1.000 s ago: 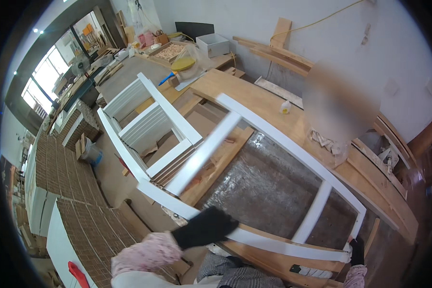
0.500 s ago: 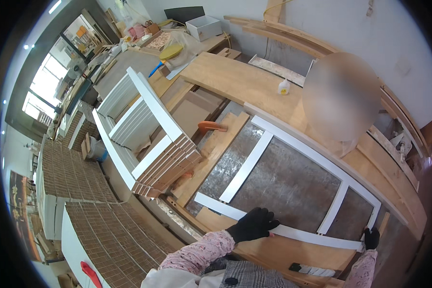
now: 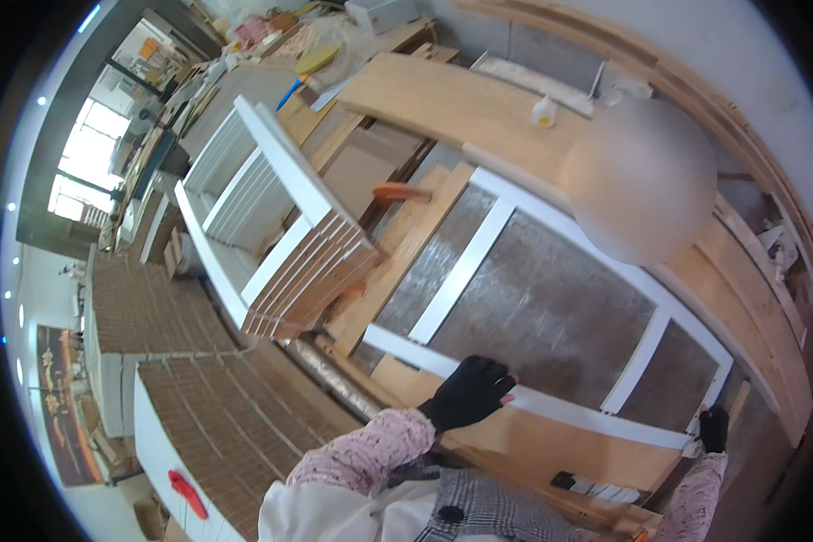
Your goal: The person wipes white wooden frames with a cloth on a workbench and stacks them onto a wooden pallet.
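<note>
A white rectangular frame (image 3: 463,271) with crossbars lies flat on the bench in front of me. My left hand (image 3: 471,393), in a black glove with bare fingertips, is closed over the frame's near rail, left of its middle. At the near right corner, my right hand (image 3: 714,428), gloved the same way, has its fingers bent round the end of the frame. Part of its grip is hidden by the glove. Several similar white frames stand in a stack (image 3: 307,194) to the left, their brown unpainted ends facing me.
Beyond the frame runs a long wooden board (image 3: 443,95) with a small white bottle (image 3: 543,112). An orange clamp handle (image 3: 401,192) rises near the stack. At lower left are brown-edged panel stacks (image 3: 235,425) and a red object (image 3: 187,494). A blurred round patch hides the right back.
The view has tilted, so the bench's far side sits higher in the picture. Both hands stay at about the same places on the frame.
</note>
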